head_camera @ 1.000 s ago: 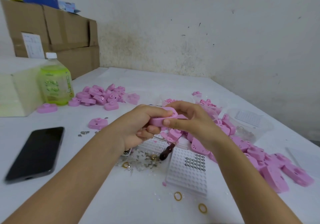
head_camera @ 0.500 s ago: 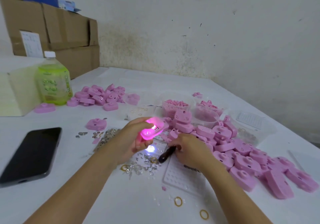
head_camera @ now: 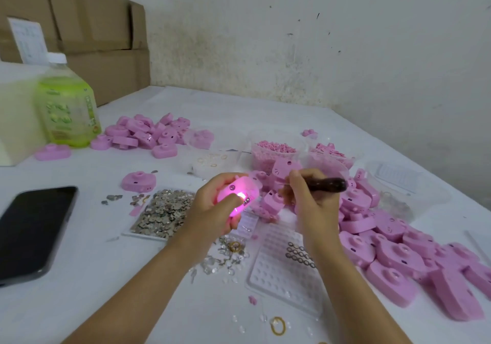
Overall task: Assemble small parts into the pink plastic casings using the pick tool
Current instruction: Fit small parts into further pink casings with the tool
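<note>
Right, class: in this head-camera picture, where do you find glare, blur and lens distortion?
Head view: glare whitens a spot on the glowing pink plastic casing in the left hand; the green plastic bottle looks soft; wide-angle distortion tilts the brown cardboard boxes.

Lit pink casing [head_camera: 240, 195] held aloft, dark-handled pick tool [head_camera: 328, 185] level beside it, loose casings [head_camera: 398, 253] heaped right.

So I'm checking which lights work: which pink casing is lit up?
The casing gripped by the left hand: it alone glows bright pink, while the heaps of casings on the table are unlit.
</note>
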